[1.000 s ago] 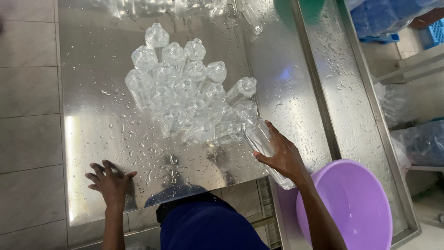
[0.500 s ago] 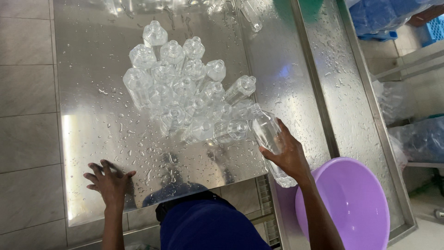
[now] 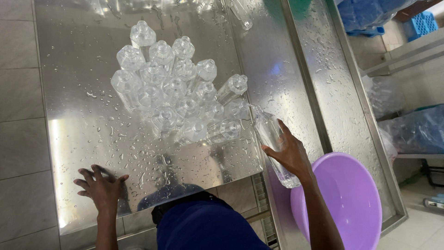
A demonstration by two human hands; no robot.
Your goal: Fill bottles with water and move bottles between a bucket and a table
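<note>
Right hand (image 3: 292, 155) grips a clear plastic bottle (image 3: 273, 143) at the steel table's (image 3: 74, 115) right edge, neck toward the bottle cluster (image 3: 178, 92). Left hand (image 3: 102, 187) lies flat, holding nothing. I judge it should go down upright, clear of neighbours on the wet surface

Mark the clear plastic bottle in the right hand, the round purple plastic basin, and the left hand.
clear plastic bottle (image 3: 269, 134): head view, upper body above the fingers.
round purple plastic basin (image 3: 354, 203): head view, inner floor.
left hand (image 3: 102, 187): head view, back of the hand, flat on the wet steel table.
</note>
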